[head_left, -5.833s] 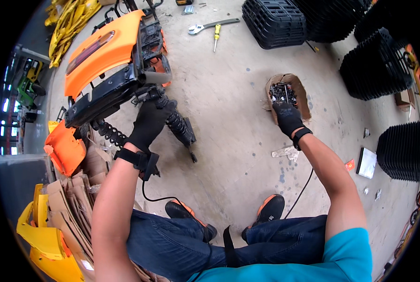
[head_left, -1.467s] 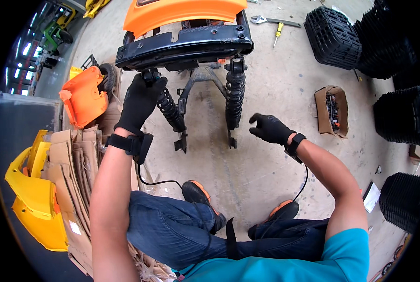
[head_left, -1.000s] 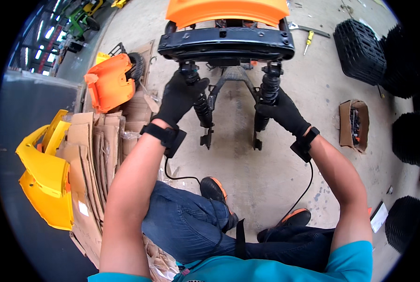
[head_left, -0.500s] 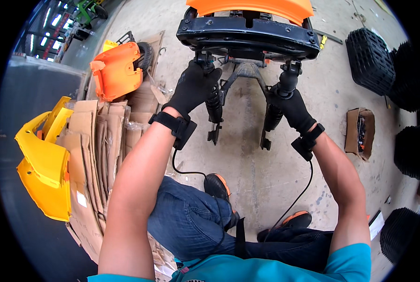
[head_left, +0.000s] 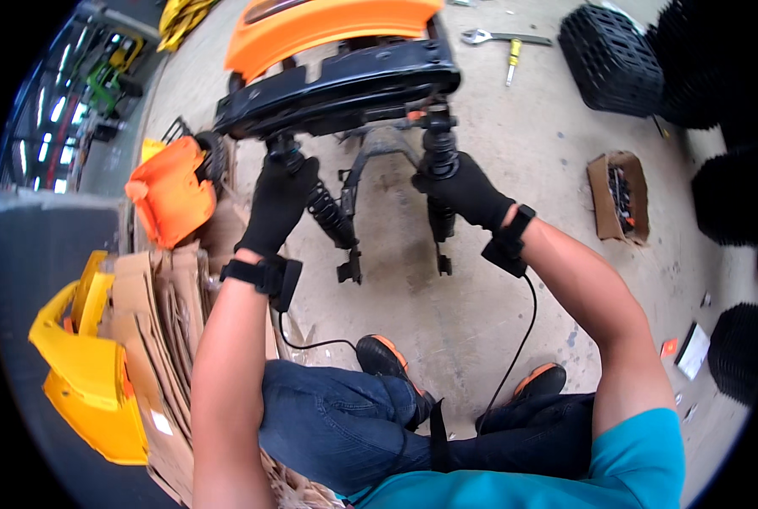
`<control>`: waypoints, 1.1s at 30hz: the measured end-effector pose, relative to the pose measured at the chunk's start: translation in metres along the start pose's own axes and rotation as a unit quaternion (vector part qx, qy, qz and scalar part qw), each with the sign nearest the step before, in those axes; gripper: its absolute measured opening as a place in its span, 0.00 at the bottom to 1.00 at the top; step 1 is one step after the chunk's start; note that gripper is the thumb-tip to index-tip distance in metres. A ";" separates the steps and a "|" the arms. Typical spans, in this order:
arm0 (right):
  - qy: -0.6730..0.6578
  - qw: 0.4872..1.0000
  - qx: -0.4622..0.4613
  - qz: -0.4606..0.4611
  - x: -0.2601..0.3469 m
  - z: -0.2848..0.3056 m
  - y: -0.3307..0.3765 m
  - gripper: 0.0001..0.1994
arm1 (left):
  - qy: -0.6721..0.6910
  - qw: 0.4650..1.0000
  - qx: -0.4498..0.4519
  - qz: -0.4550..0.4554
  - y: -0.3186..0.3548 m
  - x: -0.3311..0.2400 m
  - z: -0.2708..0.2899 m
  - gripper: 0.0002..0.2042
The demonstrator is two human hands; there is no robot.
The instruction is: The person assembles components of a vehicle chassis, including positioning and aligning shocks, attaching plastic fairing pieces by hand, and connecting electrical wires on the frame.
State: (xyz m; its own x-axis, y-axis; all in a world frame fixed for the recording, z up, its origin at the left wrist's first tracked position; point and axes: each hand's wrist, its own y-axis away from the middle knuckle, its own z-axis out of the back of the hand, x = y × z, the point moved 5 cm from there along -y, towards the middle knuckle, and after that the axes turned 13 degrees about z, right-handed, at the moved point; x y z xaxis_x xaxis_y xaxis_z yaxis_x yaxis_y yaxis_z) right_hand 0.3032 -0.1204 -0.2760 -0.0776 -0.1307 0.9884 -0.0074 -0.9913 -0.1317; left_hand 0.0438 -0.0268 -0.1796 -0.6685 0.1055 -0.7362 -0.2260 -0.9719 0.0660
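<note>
Left grip (head_left: 281, 202) clasps a shock absorber (head_left: 326, 208) slanting down rightward, right grip (head_left: 470, 192) another (head_left: 440, 151) pointing nearly straight down.

Cardboard (head_left: 133, 295) lies left of shock absorbers (head_left: 440, 151); box (head_left: 604, 200) right.

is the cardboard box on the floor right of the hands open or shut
Open: the cardboard box has no cover over its top, and small parts show inside.
</note>
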 end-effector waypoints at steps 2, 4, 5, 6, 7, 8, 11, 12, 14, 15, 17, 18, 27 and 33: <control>0.012 1.000 -0.001 0.002 0.007 0.001 0.000 0.13 | -0.028 1.000 0.010 -0.006 -0.005 0.004 0.003 0.10; 0.013 1.000 -0.004 -0.001 0.010 0.003 0.001 0.14 | -0.014 1.000 0.000 0.018 -0.005 0.002 0.001 0.10; 0.008 1.000 -0.005 -0.003 0.012 0.004 0.002 0.14 | 0.010 1.000 0.005 0.018 -0.004 -0.002 -0.001 0.09; 0.003 1.000 -0.006 -0.006 0.013 0.004 0.003 0.14 | 0.003 1.000 0.008 0.020 -0.003 -0.004 -0.003 0.09; 0.010 1.000 -0.008 0.005 0.014 0.004 0.002 0.14 | -0.003 1.000 0.009 0.021 -0.003 -0.009 -0.002 0.09; 0.015 1.000 -0.015 0.002 0.013 0.005 0.003 0.13 | -0.009 1.000 0.010 0.021 -0.003 -0.012 -0.003 0.09; 0.017 0.999 -0.035 0.007 0.014 0.001 0.005 0.11 | -0.011 1.000 0.004 0.013 -0.003 -0.007 0.001 0.09; 0.026 0.998 -0.051 0.008 0.015 0.000 0.003 0.11 | -0.005 1.000 -0.006 0.005 -0.004 -0.004 0.003 0.09; 0.048 0.995 -0.084 0.004 0.012 0.000 0.005 0.11 | -0.013 1.000 -0.007 0.005 -0.003 -0.007 0.001 0.09; 0.061 0.993 -0.105 0.006 0.012 -0.001 0.006 0.11 | -0.016 1.000 -0.008 0.005 -0.003 -0.009 -0.001 0.09; 0.084 0.986 -0.144 0.018 0.014 -0.004 0.008 0.12 | 0.004 1.000 0.002 0.012 -0.004 -0.006 -0.001 0.10; 0.088 0.984 -0.155 0.002 0.012 -0.006 0.010 0.12 | 0.015 1.000 0.007 0.015 -0.004 -0.004 -0.002 0.10; 0.099 0.975 -0.196 -0.038 0.012 -0.012 0.010 0.13 | -0.025 0.996 -0.073 0.052 -0.011 -0.004 -0.005 0.10; 0.101 0.978 -0.181 0.038 0.015 -0.010 0.006 0.13 | 0.149 0.979 -0.141 0.009 -0.009 -0.001 -0.016 0.10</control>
State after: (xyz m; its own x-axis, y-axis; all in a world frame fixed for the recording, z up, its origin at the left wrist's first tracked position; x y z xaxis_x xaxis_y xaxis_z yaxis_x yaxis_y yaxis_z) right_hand 0.2915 -0.1283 -0.2625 -0.2861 -0.1609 0.9446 -0.3435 -0.9031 -0.2579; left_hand 0.0576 -0.0219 -0.1898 -0.4250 0.0620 -0.9031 0.0170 -0.9969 -0.0764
